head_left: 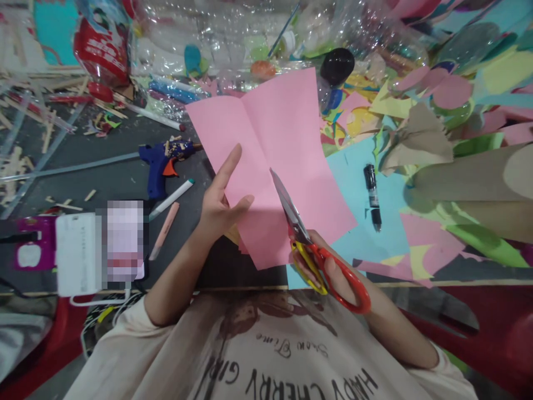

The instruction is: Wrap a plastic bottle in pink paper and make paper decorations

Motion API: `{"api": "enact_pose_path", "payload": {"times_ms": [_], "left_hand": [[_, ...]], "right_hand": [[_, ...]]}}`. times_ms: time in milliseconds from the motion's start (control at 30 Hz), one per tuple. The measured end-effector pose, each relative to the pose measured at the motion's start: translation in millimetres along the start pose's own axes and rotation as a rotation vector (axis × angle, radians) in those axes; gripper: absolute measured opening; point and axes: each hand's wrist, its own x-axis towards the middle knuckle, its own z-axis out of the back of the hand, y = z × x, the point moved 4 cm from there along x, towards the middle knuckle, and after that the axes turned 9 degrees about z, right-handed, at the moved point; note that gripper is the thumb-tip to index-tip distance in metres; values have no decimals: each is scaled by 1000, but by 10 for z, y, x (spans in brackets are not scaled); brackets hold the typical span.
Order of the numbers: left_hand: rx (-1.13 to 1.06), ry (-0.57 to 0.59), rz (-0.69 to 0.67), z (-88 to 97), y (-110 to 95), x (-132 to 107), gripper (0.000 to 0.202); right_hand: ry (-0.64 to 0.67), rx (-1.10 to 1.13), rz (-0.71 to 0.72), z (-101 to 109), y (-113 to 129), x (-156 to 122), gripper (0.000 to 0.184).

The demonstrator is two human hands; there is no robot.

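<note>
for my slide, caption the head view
The left hand holds creased pink paper while the right hand holds scissors over it.

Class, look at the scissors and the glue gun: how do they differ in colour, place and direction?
The scissors have red and yellow handles; the glue gun is blue with an orange trigger. The scissors are in the right hand, while the glue gun lies on the table. The scissors point away from the person; the glue gun points right. Both have handles.
</note>
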Motion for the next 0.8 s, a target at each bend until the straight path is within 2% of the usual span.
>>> {"api": "enact_pose_path", "payload": {"times_ms": [233,500,800], "left_hand": [[-2,47,21,-35,14,-8,77],[27,37,21,-26,12,-12,78],[2,-12,64,-26,11,5,83]], "right_hand": [[-20,78,46,-14,-2,92,58],[-112,112,15,-88,-22,150,67],[-117,114,43,-107,-147,130,55]]}}
